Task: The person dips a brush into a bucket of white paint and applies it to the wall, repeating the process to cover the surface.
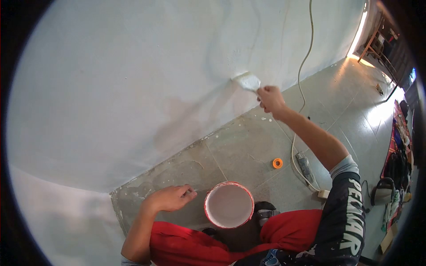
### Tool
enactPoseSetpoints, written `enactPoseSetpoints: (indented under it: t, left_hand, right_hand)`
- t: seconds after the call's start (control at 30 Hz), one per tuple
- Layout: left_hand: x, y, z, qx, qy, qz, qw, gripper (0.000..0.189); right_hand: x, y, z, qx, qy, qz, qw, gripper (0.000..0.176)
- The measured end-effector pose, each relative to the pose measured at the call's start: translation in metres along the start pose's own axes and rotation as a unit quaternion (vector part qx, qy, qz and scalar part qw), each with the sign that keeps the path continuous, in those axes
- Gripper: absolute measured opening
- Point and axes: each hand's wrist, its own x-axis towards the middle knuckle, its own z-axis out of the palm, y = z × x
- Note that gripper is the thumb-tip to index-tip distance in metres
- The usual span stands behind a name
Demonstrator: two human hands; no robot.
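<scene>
My right hand (270, 98) is closed around the handle of a wide paintbrush (247, 81). The white-coated head of the brush touches the pale wall (133, 84) a little above the floor line. My left hand (172, 198) hovers over the floor with nothing in it, its fingers loosely bent and slightly apart. Just right of that hand is a round bucket (252, 200) with a red, paint-smeared rim. Whitish paint (230, 205) fills what shows of its inside. Damp-looking darker patches mark the wall below the brush.
An orange tape roll (277, 163) lies on the grey tiled floor (235, 148). A pale cable (303, 80) hangs down the wall and runs to a power strip (305, 166). Clothes and bags (396, 155) are piled at far right, near a wooden frame (369, 42).
</scene>
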Motion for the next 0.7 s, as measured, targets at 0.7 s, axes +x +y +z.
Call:
enactPoseSetpoints:
  t: [0.7]
  left_hand:
    - [-0.013, 0.005, 0.003, -0.012, 0.004, -0.012, 1.000, 0.056]
  right_hand:
    - [0.005, 0.029, 0.031, -0.020, -0.009, -0.023, 0.999, 0.027]
